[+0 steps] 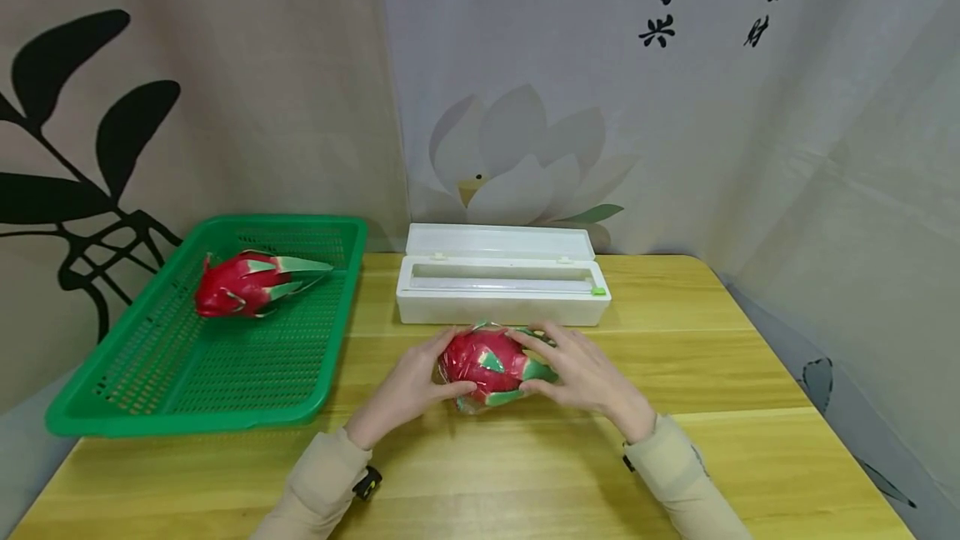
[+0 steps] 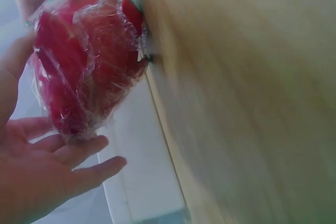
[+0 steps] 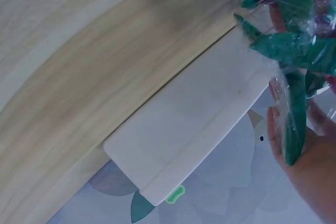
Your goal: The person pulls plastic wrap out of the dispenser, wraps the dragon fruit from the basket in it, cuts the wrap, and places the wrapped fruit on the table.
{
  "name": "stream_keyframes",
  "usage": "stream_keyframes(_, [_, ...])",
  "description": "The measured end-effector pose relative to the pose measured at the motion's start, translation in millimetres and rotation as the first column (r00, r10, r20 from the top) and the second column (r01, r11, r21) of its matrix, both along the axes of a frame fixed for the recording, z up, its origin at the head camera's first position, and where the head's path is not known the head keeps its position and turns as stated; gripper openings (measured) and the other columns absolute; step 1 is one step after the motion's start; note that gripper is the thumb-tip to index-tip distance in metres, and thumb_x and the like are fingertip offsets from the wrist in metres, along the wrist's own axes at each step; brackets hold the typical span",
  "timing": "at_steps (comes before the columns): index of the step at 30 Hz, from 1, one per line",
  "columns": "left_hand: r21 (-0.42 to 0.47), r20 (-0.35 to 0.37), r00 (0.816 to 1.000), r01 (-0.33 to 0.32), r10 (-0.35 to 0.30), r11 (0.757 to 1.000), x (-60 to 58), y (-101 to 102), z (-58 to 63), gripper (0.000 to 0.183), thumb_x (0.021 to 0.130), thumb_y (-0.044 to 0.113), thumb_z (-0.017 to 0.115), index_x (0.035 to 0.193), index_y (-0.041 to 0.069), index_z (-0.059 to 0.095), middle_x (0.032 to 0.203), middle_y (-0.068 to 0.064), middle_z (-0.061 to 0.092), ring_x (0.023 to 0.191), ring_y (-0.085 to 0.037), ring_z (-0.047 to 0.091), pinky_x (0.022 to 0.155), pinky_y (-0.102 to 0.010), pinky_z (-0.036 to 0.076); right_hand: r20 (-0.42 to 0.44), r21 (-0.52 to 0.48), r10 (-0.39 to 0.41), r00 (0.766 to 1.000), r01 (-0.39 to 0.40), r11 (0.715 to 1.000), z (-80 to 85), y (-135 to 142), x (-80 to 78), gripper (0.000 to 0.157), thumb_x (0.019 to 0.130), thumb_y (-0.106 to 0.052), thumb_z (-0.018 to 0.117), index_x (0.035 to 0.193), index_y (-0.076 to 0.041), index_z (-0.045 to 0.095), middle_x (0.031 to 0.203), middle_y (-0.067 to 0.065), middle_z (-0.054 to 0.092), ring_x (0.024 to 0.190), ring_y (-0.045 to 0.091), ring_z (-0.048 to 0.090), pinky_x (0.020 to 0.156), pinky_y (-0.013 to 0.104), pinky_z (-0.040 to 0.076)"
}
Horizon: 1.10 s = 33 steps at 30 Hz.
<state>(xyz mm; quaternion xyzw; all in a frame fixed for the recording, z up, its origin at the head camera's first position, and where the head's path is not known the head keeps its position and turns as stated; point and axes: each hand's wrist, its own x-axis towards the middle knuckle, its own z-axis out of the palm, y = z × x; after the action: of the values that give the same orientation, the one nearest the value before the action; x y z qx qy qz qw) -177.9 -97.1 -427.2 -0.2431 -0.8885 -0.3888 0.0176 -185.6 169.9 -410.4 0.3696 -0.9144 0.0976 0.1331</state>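
Observation:
A red dragon fruit (image 1: 480, 361) with green scales is wrapped in clear, wrinkled cling film (image 2: 92, 51). Both hands hold it between them, low over the table just in front of the white box. My left hand (image 1: 412, 377) grips its rounded red end, thumb on the near side and fingers round the far side. On the other side, my right hand (image 1: 585, 373) holds the end with the green tips. Film stretches loosely over those green scales (image 3: 291, 51) in the right wrist view.
A white cling film box (image 1: 498, 307) stands behind the fruit, lid raised, with a green slider (image 1: 598, 292) at its right. To the left, a green basket (image 1: 187, 422) holds another dragon fruit (image 1: 243, 283). A printed curtain (image 1: 300, 90) hangs behind the wooden table (image 1: 750, 440).

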Motion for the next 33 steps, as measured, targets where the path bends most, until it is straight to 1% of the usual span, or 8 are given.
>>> stream_keyframes(2, [-0.003, 0.023, 1.0, 0.013, -0.013, 1.0, 2.4, -1, -0.6, 0.078, 0.078, 0.037, 0.076, 0.144, 0.019, 0.04, 0.144, -0.01, 0.047, 0.127, -0.032, 0.051, 0.094, -0.045, 0.052, 0.012, -0.007, 0.002, 1.0, -0.002, 1.0, 0.7, -1, 1.6, 0.074, 0.078, -0.048, 0.073, 0.142, -0.025, 0.044, 0.131, 0.007, 0.051, 0.111, 0.025, 0.058, 0.094, 0.046, 0.049])
stream_keyframes(7, [-0.021, 0.058, 0.998, -0.001, 0.003, 1.0, 5.9, -2, -2.2, 0.083, 0.078, 0.04, 0.074, 0.147, 0.015, 0.035, 0.15, -0.015, 0.039, 0.133, -0.038, 0.043, 0.096, -0.051, 0.049, 0.035, -0.001, -0.015, 0.999, 0.015, 1.0, 0.8, -2, 4.1, 0.075, 0.079, -0.048, 0.072, 0.143, -0.025, 0.042, 0.133, 0.006, 0.05, 0.11, 0.023, 0.058, 0.093, 0.045, 0.05])
stream_keyframes(12, [-0.039, 0.04, 0.999, -0.01, 0.011, 0.999, 8.1, -1, -0.9, 0.087, 0.077, 0.041, 0.074, 0.147, 0.009, 0.034, 0.152, -0.019, 0.034, 0.134, -0.042, 0.041, 0.095, -0.053, 0.049, 0.026, 0.008, -0.015, 1.0, 0.015, 1.0, 1.6, -3, 6.1, 0.076, 0.079, -0.05, 0.072, 0.144, -0.026, 0.04, 0.136, 0.005, 0.048, 0.113, 0.024, 0.058, 0.094, 0.046, 0.049])
stream_keyframes(17, [-0.057, 0.025, 1.0, -0.005, 0.006, 0.998, 10.9, 0, 1.9, 0.085, 0.079, 0.043, 0.071, 0.148, 0.01, 0.034, 0.153, -0.019, 0.031, 0.134, -0.044, 0.041, 0.096, -0.055, 0.048, -0.01, 0.024, 0.024, 1.0, -0.024, 0.999, 4.5, -10, 8.5, 0.078, 0.079, -0.052, 0.07, 0.144, -0.025, 0.039, 0.141, 0.007, 0.046, 0.118, 0.027, 0.056, 0.096, 0.047, 0.049])
stream_keyframes(22, [-0.05, 0.01, 1.0, 0.002, -0.002, 0.999, 12.5, 0, 3.4, 0.081, 0.081, 0.041, 0.07, 0.147, 0.01, 0.035, 0.153, -0.02, 0.03, 0.132, -0.043, 0.042, 0.096, -0.054, 0.047, -0.002, 0.021, 0.041, 0.999, -0.041, 0.999, 4.6, -19, 10.5, 0.08, 0.079, -0.052, 0.07, 0.146, -0.023, 0.037, 0.145, 0.009, 0.043, 0.124, 0.03, 0.052, 0.099, 0.05, 0.046])
stream_keyframes(27, [-0.048, -0.014, 1.0, 0.002, -0.003, 0.999, 12.7, -1, 2.4, 0.077, 0.085, 0.039, 0.067, 0.146, 0.007, 0.035, 0.153, -0.02, 0.031, 0.132, -0.041, 0.044, 0.096, -0.052, 0.048, -0.051, 0.018, 0.069, 0.996, -0.068, 0.998, 2.5, -26, 8.8, 0.083, 0.077, -0.054, 0.071, 0.146, -0.024, 0.036, 0.145, 0.009, 0.044, 0.126, 0.028, 0.049, 0.101, 0.05, 0.044])
stream_keyframes(31, [-0.074, -0.042, 0.999, -0.016, 0.013, 0.997, 14.0, -3, 4.4, 0.075, 0.088, 0.039, 0.063, 0.147, 0.004, 0.033, 0.153, -0.019, 0.03, 0.133, -0.04, 0.043, 0.099, -0.052, 0.046, -0.068, 0.042, 0.076, 0.995, -0.073, 0.996, 1.1, -33, 6.5, 0.086, 0.074, -0.059, 0.071, 0.146, -0.028, 0.036, 0.147, 0.009, 0.04, 0.128, 0.029, 0.046, 0.102, 0.05, 0.042])
stream_keyframes(33, [-0.1, -0.073, 0.997, -0.039, 0.032, 0.994, 14.5, -4, 6.5, 0.073, 0.09, 0.039, 0.062, 0.146, 0.003, 0.033, 0.153, -0.02, 0.031, 0.133, -0.04, 0.043, 0.099, -0.052, 0.045, -0.061, 0.051, 0.076, 0.995, -0.073, 0.996, 0.8, -36, 5.3, 0.088, 0.072, -0.061, 0.072, 0.146, -0.03, 0.036, 0.148, 0.01, 0.039, 0.129, 0.03, 0.045, 0.102, 0.051, 0.041])
